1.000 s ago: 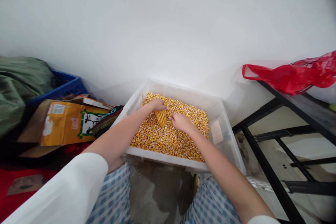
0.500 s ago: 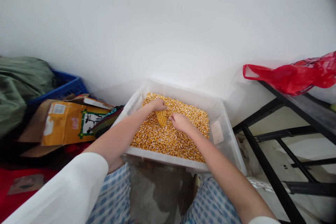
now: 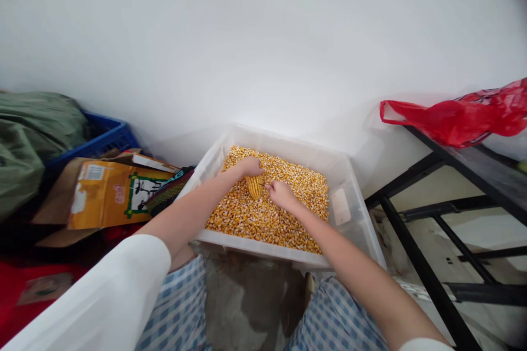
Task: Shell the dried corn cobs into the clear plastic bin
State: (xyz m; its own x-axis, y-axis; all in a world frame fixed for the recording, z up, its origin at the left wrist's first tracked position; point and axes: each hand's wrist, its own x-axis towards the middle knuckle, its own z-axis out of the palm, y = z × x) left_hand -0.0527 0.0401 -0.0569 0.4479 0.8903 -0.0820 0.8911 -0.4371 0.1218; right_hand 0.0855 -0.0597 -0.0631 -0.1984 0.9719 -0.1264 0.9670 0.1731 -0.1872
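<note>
Got corn cob (image 3: 254,188) clamped by its far end in left hand (image 3: 251,165), sticking out on that hand's near side over loose kernels (image 3: 255,225) in translucent tub (image 3: 263,250). Got right hand (image 3: 280,194) closed round a thin item (image 3: 266,185) just right of cob, apart from left hand; can't tell whether touching cob.

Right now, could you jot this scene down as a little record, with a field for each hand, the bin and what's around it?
Left hand: holding an ear of corn
Right hand: closed, beside the ear; anything pinched is too small to tell
Bin: whitish plastic, loose kernels inside
Left of bin: yellow box, blue crate
Right of bin: black frame, red bag on top
</note>
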